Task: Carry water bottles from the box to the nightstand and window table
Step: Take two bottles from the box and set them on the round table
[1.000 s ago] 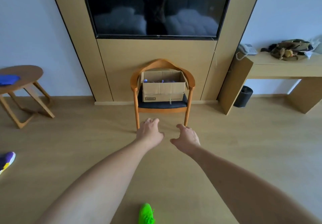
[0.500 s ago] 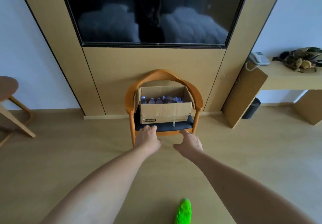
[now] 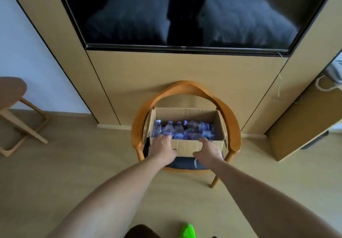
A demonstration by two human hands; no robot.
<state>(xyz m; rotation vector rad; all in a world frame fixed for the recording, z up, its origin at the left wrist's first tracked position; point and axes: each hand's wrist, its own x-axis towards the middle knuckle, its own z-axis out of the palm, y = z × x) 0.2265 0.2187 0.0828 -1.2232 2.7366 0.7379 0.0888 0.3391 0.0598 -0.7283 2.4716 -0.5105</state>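
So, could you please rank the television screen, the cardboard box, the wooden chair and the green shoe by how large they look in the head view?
1. television screen, by far the largest
2. wooden chair
3. cardboard box, sitting on the chair's seat
4. green shoe, smallest, though cut off at the frame's bottom edge and nearer the camera

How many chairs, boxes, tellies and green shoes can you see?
Wooden chair: 1
Cardboard box: 1
Television: 1
Green shoe: 1
Total: 4
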